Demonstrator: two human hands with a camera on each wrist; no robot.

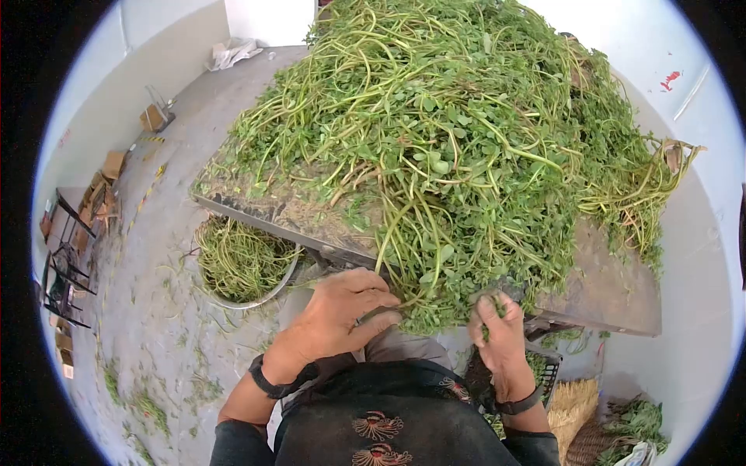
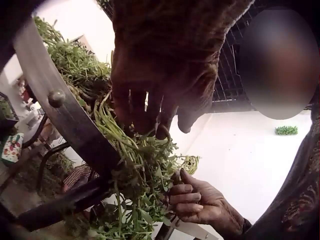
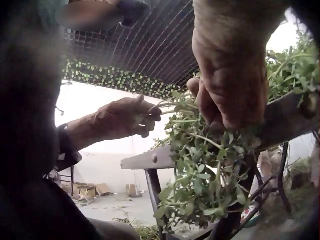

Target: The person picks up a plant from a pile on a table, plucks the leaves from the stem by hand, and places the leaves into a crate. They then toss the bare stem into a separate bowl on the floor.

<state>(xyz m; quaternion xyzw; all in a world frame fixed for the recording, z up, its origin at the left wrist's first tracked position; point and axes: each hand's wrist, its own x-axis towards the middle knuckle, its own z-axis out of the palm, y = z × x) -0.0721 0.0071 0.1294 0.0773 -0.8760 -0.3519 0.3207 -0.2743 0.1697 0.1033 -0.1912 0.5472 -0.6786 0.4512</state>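
A big heap of purslane (image 1: 466,132), with long pale stems and small rounded leaves, covers the table and hangs over its near edge. At that edge my left hand (image 1: 342,311) pinches stem ends between thumb and fingers, as the right wrist view also shows. My right hand (image 1: 500,330) has curled fingers gripping leafy sprigs at the hanging front of the heap. In the left wrist view, the right hand (image 2: 200,205) has its thumb up against the curled fingers. A leafy bunch (image 3: 200,175) droops below both hands in the right wrist view.
The metal-edged table (image 1: 622,295) stands right in front of my body. A round basin (image 1: 247,268) of bare stems sits on the floor to the left. Below right are a black crate (image 1: 550,373) and a straw broom (image 1: 573,412). Loose sprigs litter the floor.
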